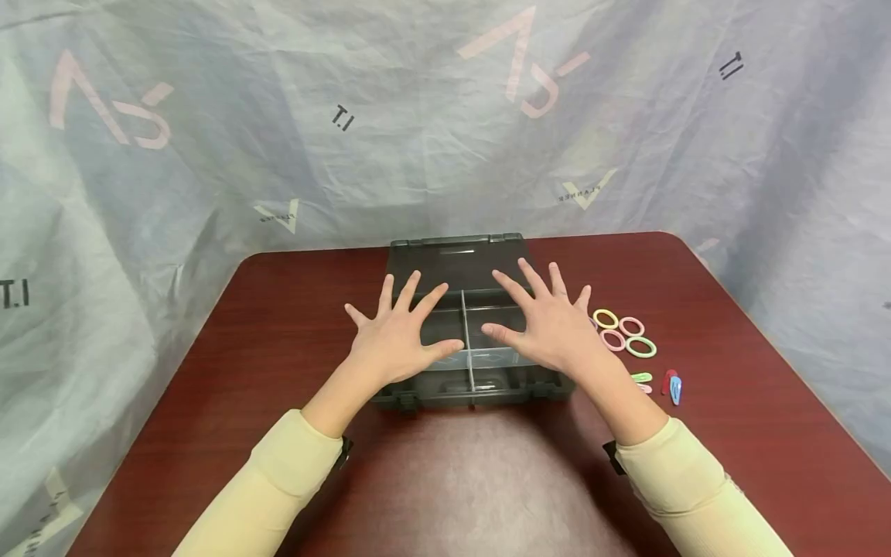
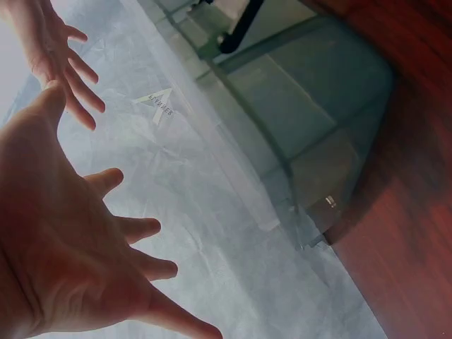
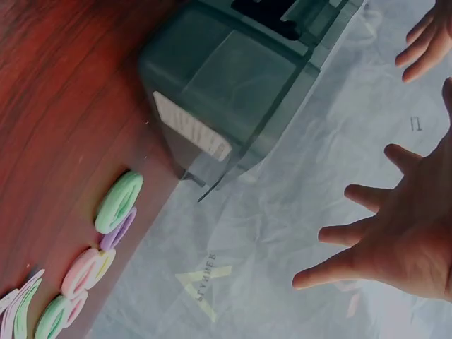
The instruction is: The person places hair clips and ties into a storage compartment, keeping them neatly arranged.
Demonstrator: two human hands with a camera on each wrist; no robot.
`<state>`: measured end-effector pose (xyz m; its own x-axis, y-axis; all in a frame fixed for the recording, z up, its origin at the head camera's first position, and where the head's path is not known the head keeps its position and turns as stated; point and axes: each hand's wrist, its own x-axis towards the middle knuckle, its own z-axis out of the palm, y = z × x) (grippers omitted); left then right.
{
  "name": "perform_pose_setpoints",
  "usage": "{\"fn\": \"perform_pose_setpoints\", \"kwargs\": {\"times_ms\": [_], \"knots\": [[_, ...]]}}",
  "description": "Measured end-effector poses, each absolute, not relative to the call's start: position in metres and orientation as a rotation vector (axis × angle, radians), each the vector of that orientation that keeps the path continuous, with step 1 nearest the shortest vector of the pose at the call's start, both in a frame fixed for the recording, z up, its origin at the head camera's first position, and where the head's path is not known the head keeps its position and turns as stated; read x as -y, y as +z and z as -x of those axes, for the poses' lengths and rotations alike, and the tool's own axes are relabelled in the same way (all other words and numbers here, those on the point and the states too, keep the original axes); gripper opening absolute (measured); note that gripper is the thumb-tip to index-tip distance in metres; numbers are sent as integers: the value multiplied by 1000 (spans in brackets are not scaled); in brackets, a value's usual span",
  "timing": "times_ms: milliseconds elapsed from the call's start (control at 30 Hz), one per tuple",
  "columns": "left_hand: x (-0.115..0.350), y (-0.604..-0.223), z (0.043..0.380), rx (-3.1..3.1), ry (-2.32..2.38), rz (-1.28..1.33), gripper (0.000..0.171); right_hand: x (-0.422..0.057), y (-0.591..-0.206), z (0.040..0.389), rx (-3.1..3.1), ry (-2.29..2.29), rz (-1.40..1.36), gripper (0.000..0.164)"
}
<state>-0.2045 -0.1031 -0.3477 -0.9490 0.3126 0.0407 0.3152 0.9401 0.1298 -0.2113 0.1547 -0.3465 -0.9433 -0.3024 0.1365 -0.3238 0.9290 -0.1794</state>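
Observation:
Both hands hover with fingers spread above a dark translucent storage box (image 1: 455,396), whose lid (image 1: 455,267) lies back, raised, at the far side. My left hand (image 1: 393,340) is over the box's left part and holds nothing. Over its right part is my right hand (image 1: 553,329), also holding nothing. Thin clear dividers (image 1: 467,333) split the inside into compartments. In the left wrist view the left hand (image 2: 78,247) stands apart from the box (image 2: 304,99). The right wrist view likewise shows a gap between the right hand (image 3: 395,226) and the box (image 3: 219,92).
Right of the box lie several pastel hair ties (image 1: 640,346), partly behind the right hand. Nearer are green and pink hair clips (image 1: 641,377), a red clip (image 1: 667,381) and a blue clip (image 1: 676,391). A grey printed cloth (image 1: 418,155) hangs behind the reddish-brown table (image 1: 292,309).

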Motion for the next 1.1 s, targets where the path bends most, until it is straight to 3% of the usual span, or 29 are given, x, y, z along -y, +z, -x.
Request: {"fn": "perform_pose_setpoints", "kwargs": {"times_ms": [833, 1100], "knots": [[141, -362, 202, 3150, -336, 411, 81, -220, -351, 211, 3071, 521, -260, 80], [159, -369, 202, 3193, -381, 393, 80, -239, -356, 210, 3109, 495, -209, 83]]}}
